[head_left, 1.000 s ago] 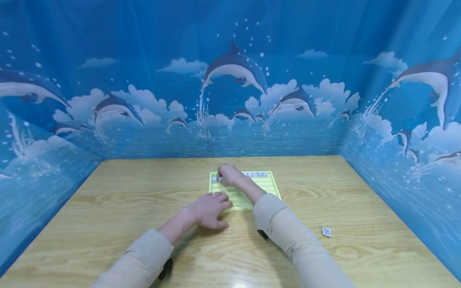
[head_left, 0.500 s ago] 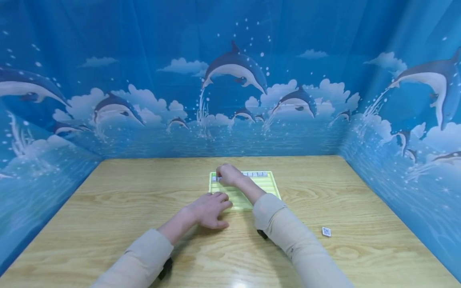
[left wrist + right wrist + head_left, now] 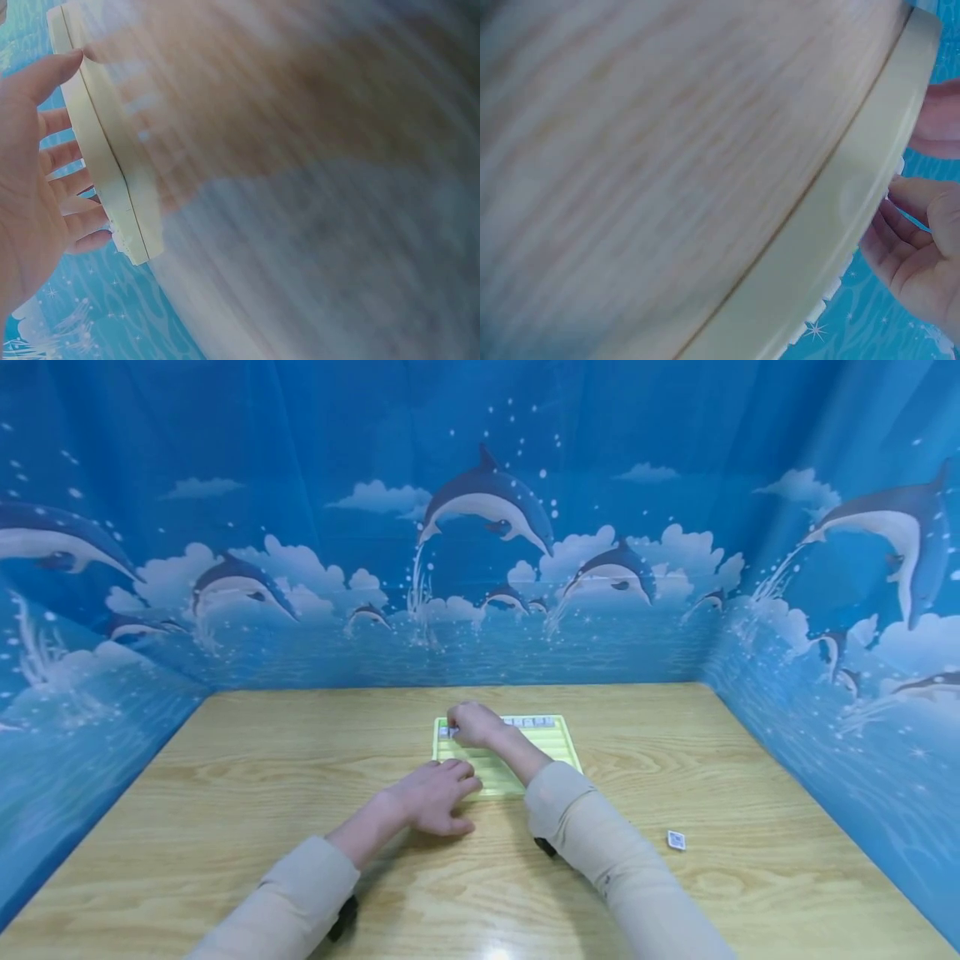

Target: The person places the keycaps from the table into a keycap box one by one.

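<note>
A pale yellow-green ridged tray [image 3: 553, 745] lies on the table, with several small white tiles [image 3: 538, 722] along its back row. My right hand [image 3: 476, 725] reaches over the tray to the back left, thumb and fingers pinching a small white tile in that row; the fingers cover most of it. In the right wrist view, the thumb [image 3: 911, 193] meets the white tile just past the tray's rim [image 3: 840, 202]. My left hand [image 3: 435, 797] is at the front left corner, fingers spread over the tray. The left wrist view shows its fingers [image 3: 64, 156] behind the tray's side wall [image 3: 105, 150].
A loose white tile [image 3: 676, 840] with a dark printed face lies on the wooden table [image 3: 315, 735], right of my right forearm. A blue dolphin-print curtain [image 3: 360, 527] surrounds the table at the back and both sides.
My right hand has edged slightly left along the back row, closer to the leftmost tile. The left hand keeps its place on the tray, and the loose tile stays where it was.
</note>
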`<state>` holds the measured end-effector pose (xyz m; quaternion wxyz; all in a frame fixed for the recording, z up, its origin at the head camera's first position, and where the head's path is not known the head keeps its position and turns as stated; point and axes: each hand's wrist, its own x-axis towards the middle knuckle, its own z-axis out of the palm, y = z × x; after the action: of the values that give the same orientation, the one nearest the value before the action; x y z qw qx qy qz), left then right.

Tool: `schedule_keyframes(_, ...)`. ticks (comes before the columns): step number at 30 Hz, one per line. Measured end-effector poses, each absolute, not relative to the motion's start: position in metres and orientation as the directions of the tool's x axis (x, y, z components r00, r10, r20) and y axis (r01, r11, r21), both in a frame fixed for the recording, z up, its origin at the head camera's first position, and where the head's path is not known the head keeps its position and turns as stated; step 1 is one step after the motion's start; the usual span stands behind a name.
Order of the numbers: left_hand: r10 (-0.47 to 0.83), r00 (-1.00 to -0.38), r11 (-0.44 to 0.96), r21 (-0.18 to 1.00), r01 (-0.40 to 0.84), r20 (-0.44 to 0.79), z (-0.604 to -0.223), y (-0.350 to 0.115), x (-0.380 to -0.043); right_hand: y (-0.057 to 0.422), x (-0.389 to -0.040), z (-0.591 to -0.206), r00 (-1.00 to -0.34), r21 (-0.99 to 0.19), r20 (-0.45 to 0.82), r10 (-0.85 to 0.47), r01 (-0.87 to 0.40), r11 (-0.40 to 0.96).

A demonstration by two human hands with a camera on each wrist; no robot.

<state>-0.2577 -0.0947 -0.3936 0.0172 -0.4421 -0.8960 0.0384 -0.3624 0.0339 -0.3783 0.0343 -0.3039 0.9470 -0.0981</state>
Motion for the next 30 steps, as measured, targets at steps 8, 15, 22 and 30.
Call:
schedule_keyframes(8, 0.806, -0.592, 0.591, -0.084, 0.802, 0.02, -0.395, -0.096, -0.258, 0.041, -0.356, -0.366, -0.835, -0.163, -0.062, -0.546, -0.532, 0.831)
schedule_keyframes(15, 0.794, -0.608, 0.606, -0.075, 0.792, -0.005, -0.395, -0.094, -0.256, 0.063, -0.348, -0.352, -0.809, -0.159, -0.084, -0.582, -0.566, 0.809)
schedule_keyframes(22, 0.79, -0.613, 0.611, -0.061, 0.789, -0.007, -0.394, -0.094, -0.256, 0.098, -0.336, -0.344, -0.766, -0.152, -0.134, -0.628, -0.611, 0.777)
schedule_keyframes(30, 0.782, -0.623, 0.621, -0.058, 0.782, -0.024, -0.394, -0.094, -0.257, 0.134, -0.317, -0.345, -0.778, -0.117, -0.179, -0.603, -0.591, 0.798)
